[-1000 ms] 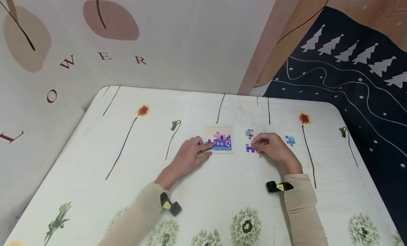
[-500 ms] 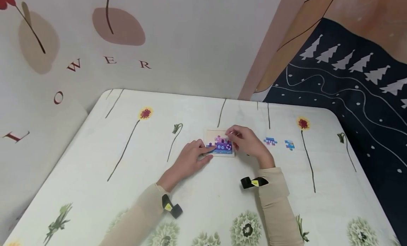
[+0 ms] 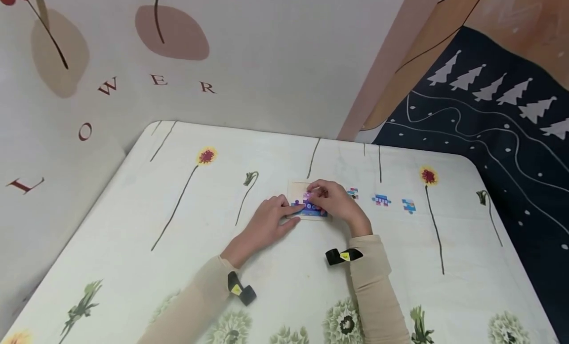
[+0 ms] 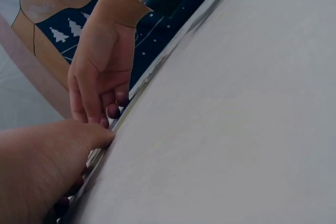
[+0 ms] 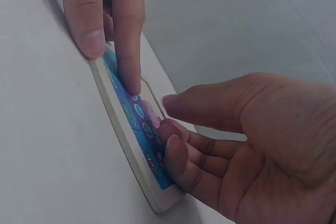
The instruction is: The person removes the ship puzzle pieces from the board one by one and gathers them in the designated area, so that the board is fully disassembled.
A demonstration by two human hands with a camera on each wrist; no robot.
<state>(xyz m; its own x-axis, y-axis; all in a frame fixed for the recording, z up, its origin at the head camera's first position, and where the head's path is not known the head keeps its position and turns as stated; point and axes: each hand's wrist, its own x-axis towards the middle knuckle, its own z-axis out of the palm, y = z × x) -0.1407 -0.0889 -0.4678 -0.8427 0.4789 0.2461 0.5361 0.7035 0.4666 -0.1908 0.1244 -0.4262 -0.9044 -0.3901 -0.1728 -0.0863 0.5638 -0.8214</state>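
A small wooden puzzle board (image 3: pixel 297 188) with a blue and purple picture lies mid-table. My left hand (image 3: pixel 293 208) rests at its left edge: the thumb (image 5: pixel 86 24) lies against the rim of the board (image 5: pixel 126 145) and the straight index finger (image 5: pixel 128 51) presses on the picture. My right hand (image 3: pixel 311 193) hovers over the board's middle, its curled fingers (image 5: pixel 173 150) and thumb pinching a pink-purple puzzle piece (image 5: pixel 154 115) down onto the picture. The left wrist view shows both hands (image 4: pixel 100 77) meeting at the board's edge.
Three loose puzzle pieces (image 3: pixel 352 192), (image 3: pixel 381 199), (image 3: pixel 408 205) lie in a row on the flower-printed tablecloth (image 3: pixel 178 265) right of the board. A wall runs behind the table, and a dark tree-patterned hanging (image 3: pixel 489 116) is at the right.
My right hand has lifted a purple piece from the cloth right of the board and carried it left onto the board. The left hand has stayed at the board's left edge.
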